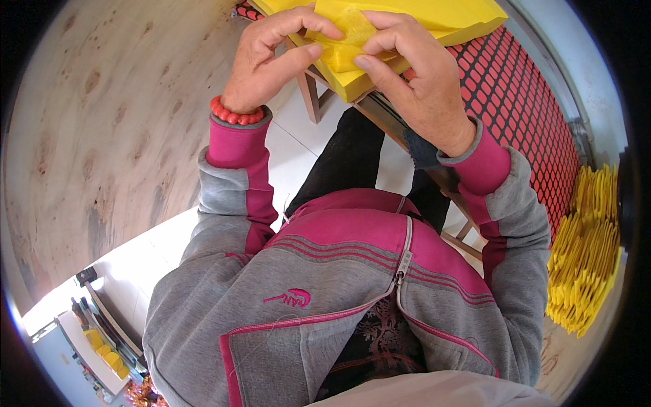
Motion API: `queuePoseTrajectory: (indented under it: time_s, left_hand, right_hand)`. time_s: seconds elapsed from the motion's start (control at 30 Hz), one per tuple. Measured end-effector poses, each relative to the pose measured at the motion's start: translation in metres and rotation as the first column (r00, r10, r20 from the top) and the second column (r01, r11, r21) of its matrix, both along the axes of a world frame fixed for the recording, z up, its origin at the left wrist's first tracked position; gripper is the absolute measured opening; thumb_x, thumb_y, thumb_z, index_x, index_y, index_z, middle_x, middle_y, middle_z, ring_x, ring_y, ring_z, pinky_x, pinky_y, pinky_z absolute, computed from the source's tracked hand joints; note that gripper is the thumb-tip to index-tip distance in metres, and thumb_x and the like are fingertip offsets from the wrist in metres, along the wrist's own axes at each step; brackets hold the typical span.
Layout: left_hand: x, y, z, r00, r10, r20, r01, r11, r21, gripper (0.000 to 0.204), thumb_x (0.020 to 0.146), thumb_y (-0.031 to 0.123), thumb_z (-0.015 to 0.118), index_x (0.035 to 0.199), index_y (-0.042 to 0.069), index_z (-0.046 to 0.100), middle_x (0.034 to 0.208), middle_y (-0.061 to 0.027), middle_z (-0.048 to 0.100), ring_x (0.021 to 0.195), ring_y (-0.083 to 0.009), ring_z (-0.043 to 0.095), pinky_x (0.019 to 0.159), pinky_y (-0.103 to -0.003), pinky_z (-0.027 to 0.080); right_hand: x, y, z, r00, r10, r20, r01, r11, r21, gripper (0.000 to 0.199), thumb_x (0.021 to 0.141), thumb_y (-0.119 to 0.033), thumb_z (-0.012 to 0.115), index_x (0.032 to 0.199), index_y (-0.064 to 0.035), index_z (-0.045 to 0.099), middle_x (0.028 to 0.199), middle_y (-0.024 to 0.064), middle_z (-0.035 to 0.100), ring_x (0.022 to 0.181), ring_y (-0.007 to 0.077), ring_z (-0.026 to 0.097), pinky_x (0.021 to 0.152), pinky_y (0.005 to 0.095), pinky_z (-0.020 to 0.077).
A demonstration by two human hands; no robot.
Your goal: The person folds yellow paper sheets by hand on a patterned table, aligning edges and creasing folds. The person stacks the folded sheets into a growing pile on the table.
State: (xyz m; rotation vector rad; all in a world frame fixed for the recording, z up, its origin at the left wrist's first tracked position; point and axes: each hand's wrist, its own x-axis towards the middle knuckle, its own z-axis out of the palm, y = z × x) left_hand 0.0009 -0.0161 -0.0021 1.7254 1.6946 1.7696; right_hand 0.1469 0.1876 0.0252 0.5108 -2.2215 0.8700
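Observation:
A thin yellow sheet, paper or cloth-like point(347, 27), is raised in a fold between my hands at the top of the view. My right hand point(424, 78) pinches its right side, with thumb and index finger close together. My left hand point(271, 61) is at the left side of the fold; its thumb and index finger are apart, the index tip against the yellow material. Beneath both hands lies a larger flat yellow piece point(447, 17), its near corner hanging over the edge of a wooden-framed support. The fingers behind the sheet are hidden.
A red and black patterned cover point(515, 102) spreads out on the right. Beyond it stands a stack of folded yellow pieces point(586, 258). A large wooden board point(102, 136) fills the left side. Wooden legs point(310, 95) stand on the white tiled floor.

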Motion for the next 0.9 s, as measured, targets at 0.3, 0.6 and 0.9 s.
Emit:
queuePoseTrajectory:
  time_s: [0.3, 0.6, 0.9]
  left_hand:
    - [0.000, 0.002, -0.008, 0.990, 0.143, 0.011, -0.142, 0.988, -0.059, 0.007, 0.098, 0.005, 0.068, 0.104, 0.002, 0.067, 0.103, 0.0002, 0.066, 0.099, -0.0096, 0.060, 0.090, -0.025, 0.046]
    - [0.001, 0.003, -0.006, 0.990, 0.132, 0.058, -0.129, 0.990, -0.058, 0.006, 0.098, 0.005, 0.068, 0.103, 0.002, 0.067, 0.102, 0.0007, 0.066, 0.098, -0.0093, 0.060, 0.088, -0.024, 0.047]
    - [0.001, 0.001, -0.010, 0.984, 0.155, 0.091, -0.151, 0.987, -0.052, 0.008, 0.099, 0.004, 0.065, 0.106, 0.001, 0.067, 0.102, 0.0010, 0.065, 0.096, -0.0088, 0.060, 0.086, -0.023, 0.047]
  right_hand:
    - [0.003, 0.000, -0.002, 0.998, 0.010, 0.062, -0.002, 0.991, -0.133, 0.022, 0.083, -0.005, 0.077, 0.097, -0.0007, 0.061, 0.118, 0.0244, 0.067, 0.084, 0.0318, 0.068, 0.075, 0.0332, 0.0548]
    - [0.001, 0.001, 0.003, 0.999, 0.033, -0.043, -0.029, 0.996, 0.089, 0.022, 0.084, -0.005, 0.077, 0.101, -0.0004, 0.064, 0.127, 0.0274, 0.064, 0.098, 0.0333, 0.071, 0.084, 0.0343, 0.0553]
    - [0.002, -0.003, 0.002, 0.999, 0.031, 0.043, -0.029, 0.998, -0.051, 0.015, 0.085, -0.002, 0.075, 0.093, 0.0003, 0.062, 0.122, 0.0274, 0.065, 0.082, 0.0268, 0.069, 0.068, 0.0304, 0.0556]
